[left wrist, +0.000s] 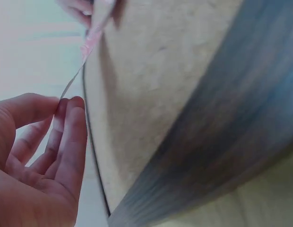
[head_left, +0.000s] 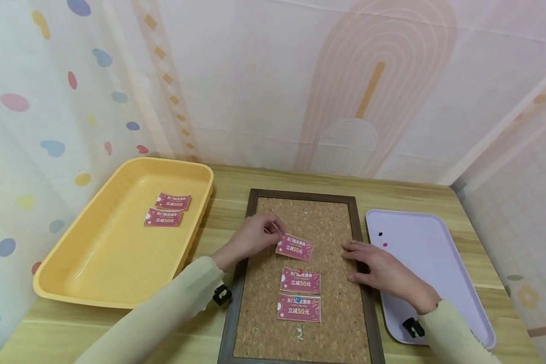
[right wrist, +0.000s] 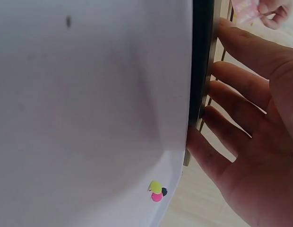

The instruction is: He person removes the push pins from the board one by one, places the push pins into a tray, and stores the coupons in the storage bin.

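My left hand (head_left: 254, 236) pinches the left end of a pink paper coupon (head_left: 294, 247) over the corkboard (head_left: 336, 323). In the left wrist view, thumb and fingertips meet on the thin edge of the slip. Below it, two similar coupons lie one above the other on the cork; the upper bears a red pushpin (head_left: 300, 271), the lower a blue pushpin (head_left: 298, 299). My right hand (head_left: 387, 268) rests on the board's right frame edge with its fingers spread and nothing held, as the right wrist view (right wrist: 260, 127) also shows the hand.
A yellow basin (head_left: 114, 263) at left holds two more coupons (head_left: 164, 217). On the right, a lilac tray (head_left: 437, 283) carries a few small pins (right wrist: 156, 187), yellow, pink and black. Patterned curtains (head_left: 255, 91) stand behind the wooden table (head_left: 227, 202).
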The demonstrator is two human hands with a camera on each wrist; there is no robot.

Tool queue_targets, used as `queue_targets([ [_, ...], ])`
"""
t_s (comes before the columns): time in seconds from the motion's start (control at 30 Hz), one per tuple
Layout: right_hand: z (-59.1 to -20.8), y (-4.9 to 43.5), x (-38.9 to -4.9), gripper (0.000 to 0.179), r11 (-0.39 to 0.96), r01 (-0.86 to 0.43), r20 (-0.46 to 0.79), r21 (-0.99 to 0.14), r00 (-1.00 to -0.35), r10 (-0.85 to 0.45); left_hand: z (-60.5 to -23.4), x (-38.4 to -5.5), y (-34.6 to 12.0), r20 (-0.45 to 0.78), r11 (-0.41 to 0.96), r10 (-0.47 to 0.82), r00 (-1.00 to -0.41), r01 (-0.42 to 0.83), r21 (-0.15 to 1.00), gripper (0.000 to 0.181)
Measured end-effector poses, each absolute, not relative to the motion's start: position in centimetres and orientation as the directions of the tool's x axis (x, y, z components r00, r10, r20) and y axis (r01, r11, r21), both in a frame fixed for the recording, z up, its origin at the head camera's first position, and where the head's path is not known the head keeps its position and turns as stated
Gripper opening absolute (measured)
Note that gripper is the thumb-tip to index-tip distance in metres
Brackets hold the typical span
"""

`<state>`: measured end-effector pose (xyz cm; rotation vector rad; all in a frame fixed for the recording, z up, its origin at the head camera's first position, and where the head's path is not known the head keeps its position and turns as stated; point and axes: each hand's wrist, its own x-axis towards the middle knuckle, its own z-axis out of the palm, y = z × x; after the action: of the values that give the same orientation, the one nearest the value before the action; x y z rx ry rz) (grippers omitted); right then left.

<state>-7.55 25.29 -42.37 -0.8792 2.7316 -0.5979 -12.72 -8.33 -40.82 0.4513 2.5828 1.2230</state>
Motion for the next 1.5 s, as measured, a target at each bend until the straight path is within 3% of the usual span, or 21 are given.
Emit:
queue_targets([
  [0.3,-42.5,25.3,-7.6,0.047,0.737,-0.512,-0.074,-0.441,-0.798,-0.598,-38.4,-12.9,-11.2,-0.036,0.462,0.404,-0.914,0.17,0.87,0.021],
  [0.93,-42.7,25.7,-7.6,0.047,0.739,-0.503,-0.074,-0.448,-0.803,-0.591,-32.4,-12.7,-22.0,-0.092,0.613,0.275,-0.957,0.101,0.784,0.026],
  [1.3,-42.6,25.6,-7.6,0.048,0.74,-0.481,-0.095,-0.47,-0.806,-0.585,-32.3,-13.4,-30.0,-0.139,0.644,0.178,-0.974,0.009,0.765,0.036],
  [1.5,-42.5,25.5,-7.5,0.048,0.738,-0.481,-0.092,-0.473,-0.806,-0.585,-33.4,-14.1,-33.8,-0.219,0.597,0.183,-0.958,-0.068,0.799,0.041],
])
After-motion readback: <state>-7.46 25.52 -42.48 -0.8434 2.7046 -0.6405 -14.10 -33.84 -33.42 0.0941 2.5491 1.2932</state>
